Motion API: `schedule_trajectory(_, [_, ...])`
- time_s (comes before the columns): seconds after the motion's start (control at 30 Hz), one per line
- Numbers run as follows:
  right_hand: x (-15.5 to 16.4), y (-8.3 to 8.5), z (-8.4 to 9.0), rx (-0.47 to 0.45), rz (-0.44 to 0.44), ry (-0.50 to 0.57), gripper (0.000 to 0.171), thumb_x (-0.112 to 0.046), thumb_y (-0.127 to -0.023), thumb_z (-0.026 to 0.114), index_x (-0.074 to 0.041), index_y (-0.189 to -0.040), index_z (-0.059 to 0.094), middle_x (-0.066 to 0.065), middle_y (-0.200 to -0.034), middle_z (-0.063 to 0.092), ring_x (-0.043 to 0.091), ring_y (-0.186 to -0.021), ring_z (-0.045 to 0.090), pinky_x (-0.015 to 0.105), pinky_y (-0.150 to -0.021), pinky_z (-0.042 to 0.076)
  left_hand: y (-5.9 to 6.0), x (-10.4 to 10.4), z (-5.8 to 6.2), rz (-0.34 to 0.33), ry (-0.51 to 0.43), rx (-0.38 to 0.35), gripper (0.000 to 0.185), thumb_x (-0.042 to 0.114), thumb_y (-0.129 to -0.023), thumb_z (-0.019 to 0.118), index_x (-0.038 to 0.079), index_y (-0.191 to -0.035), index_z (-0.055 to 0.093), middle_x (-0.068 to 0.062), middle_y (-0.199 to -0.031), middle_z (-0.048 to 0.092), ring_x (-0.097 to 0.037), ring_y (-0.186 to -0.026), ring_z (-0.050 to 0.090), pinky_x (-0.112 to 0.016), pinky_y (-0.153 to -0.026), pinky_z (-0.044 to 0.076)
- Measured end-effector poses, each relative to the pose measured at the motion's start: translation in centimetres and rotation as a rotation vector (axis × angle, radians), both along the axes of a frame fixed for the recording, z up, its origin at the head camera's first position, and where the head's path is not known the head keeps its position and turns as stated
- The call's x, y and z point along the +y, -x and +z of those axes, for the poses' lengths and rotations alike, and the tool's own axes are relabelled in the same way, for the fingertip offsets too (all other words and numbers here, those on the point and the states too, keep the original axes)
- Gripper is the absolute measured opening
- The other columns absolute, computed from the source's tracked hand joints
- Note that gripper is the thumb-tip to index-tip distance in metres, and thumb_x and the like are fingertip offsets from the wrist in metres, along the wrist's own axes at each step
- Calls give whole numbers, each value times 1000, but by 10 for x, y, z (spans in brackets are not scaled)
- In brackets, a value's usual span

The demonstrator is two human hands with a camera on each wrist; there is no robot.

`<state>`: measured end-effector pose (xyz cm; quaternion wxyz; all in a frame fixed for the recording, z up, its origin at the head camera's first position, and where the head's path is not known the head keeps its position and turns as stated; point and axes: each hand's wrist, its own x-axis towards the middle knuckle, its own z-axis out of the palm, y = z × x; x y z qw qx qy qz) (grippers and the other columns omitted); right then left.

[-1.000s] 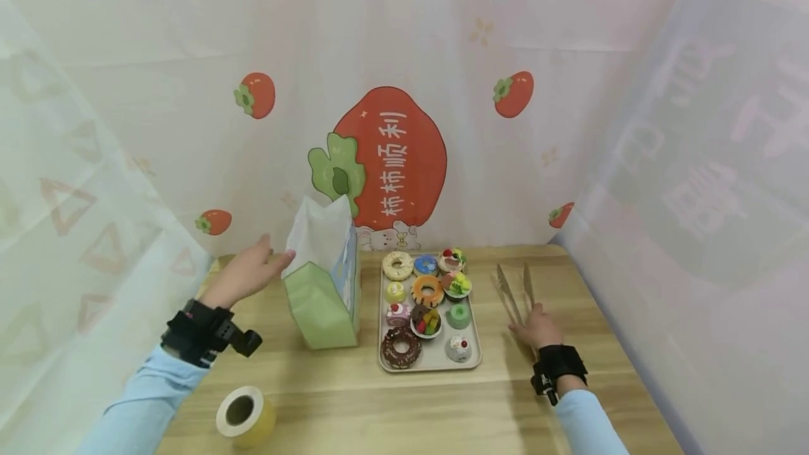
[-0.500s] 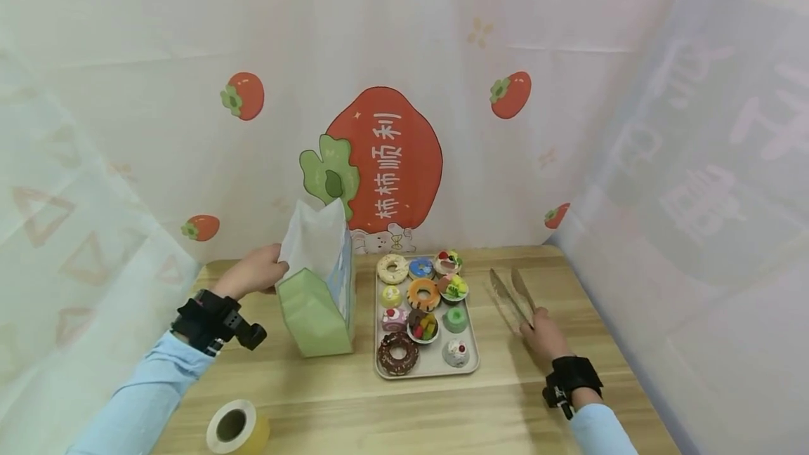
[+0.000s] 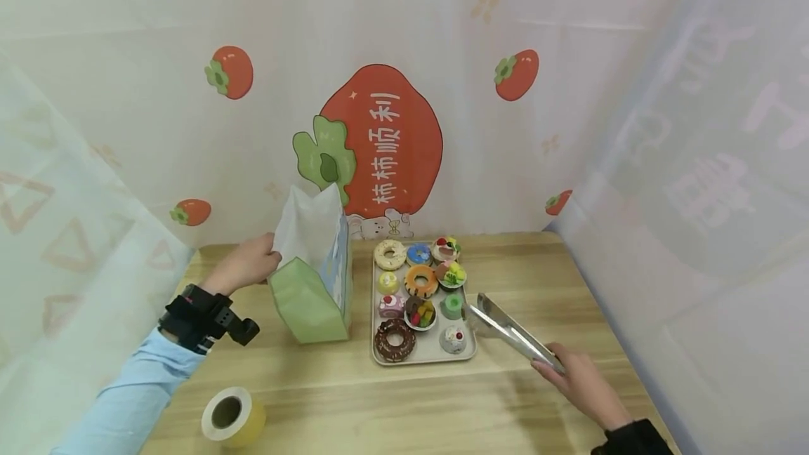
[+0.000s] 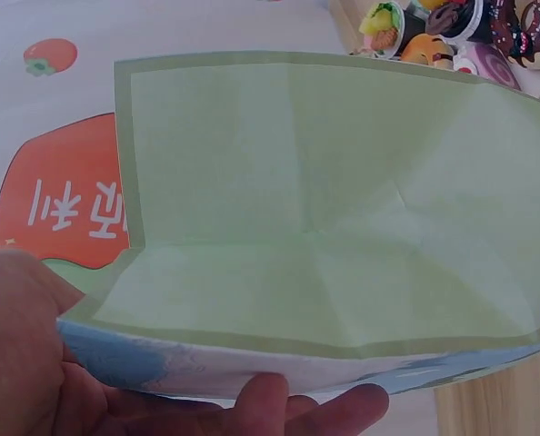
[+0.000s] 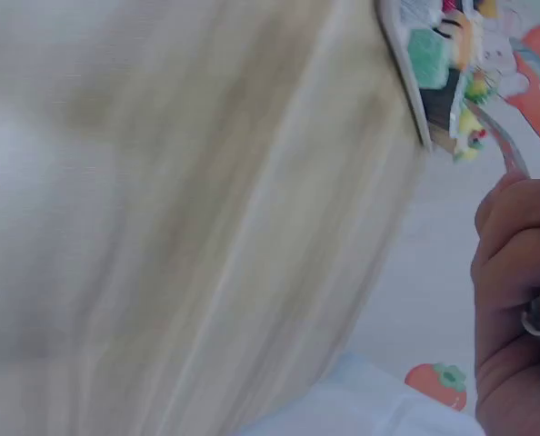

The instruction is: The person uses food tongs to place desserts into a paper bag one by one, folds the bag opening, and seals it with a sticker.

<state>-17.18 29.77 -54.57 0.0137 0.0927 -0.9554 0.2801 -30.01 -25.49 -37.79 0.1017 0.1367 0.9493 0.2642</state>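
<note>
A green and white paper bag stands upright on the wooden table, left of the tray. My left hand grips the bag's upper rim; the left wrist view shows the thumb and fingers pinching that edge with the green inside wall open before it. My right hand holds metal tongs by their rear end, lifted off the table, tips pointing at the tray's right edge near the white cupcake. The right wrist view is blurred, showing curled fingers around the metal.
A beige tray holds several toy doughnuts and cakes, among them a chocolate doughnut at the front. A roll of yellow tape lies at the table's near left. Printed curtains enclose the table on three sides.
My right hand picked the tongs up from the table and swung them left toward the tray. My left hand closed onto the bag's rim.
</note>
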Motion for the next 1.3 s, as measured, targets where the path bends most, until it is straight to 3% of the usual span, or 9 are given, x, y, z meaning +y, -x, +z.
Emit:
schedule_trajectory(0.07, [-2,-8,-3,31,34,-23,28,-24,-91,71,0,-105,65,-11,-67,50,-4,-54,37,19,-51,35,0,-1,0,5,-7,-2,31,8,-97,40,-10,-119,52,-28,-108,63,-23,-77,64,-33,-63,53])
schedule_trajectory(0.3, [-6,-19,-7,-127,147,38,39,-21,-96,64,8,-121,58,-9,-70,52,-5,-52,37,19,-47,34,-1,2,-1,21,-17,1,36,10,-97,39,-9,-125,52,-31,-116,62,-24,-81,66,-33,-65,55])
schedule_trajectory(0.4, [-9,-17,-8,-144,178,37,39,-20,-96,63,8,-123,57,-7,-75,54,-4,-55,39,20,-50,35,0,0,-1,20,-9,10,36,9,-97,39,-9,-124,53,-31,-115,63,-23,-79,66,-33,-63,54])
schedule_trajectory(0.57, [-13,-13,-9,-91,254,23,36,-21,-98,62,6,-121,58,-11,-72,47,-6,-58,34,20,-52,30,-1,-1,-2,23,3,17,33,9,-96,40,-6,-120,56,-26,-109,66,-21,-76,65,-32,-63,53])
schedule_trajectory(0.7, [-17,-10,-11,15,305,26,26,-17,-96,65,2,-113,61,-12,-70,43,-7,-58,30,18,-51,29,-1,0,0,29,16,18,29,10,-96,41,-5,-113,59,-20,-100,67,-20,-74,64,-32,-63,51])
schedule_trajectory(0.9, [-22,-9,-11,66,261,8,18,-11,-92,68,-1,-105,62,-10,-70,49,-8,-57,33,17,-49,33,-1,2,2,30,38,31,25,10,-97,42,-4,-99,62,-12,-82,64,-18,-66,58,-31,-59,46])
schedule_trajectory(1.13, [-27,-6,-8,119,225,-63,12,-5,-89,69,-2,-100,64,-9,-71,53,-7,-58,34,17,-51,34,0,2,1,42,51,36,23,11,-96,42,-3,-91,60,-9,-76,61,-17,-62,56,-30,-57,43])
schedule_trajectory(1.3, [-26,-5,-7,67,187,-67,9,-8,-92,67,-6,-100,66,-10,-68,51,-6,-54,32,18,-51,32,1,1,-1,49,56,34,23,11,-96,42,-2,-87,58,-10,-75,60,-18,-62,56,-30,-56,44])
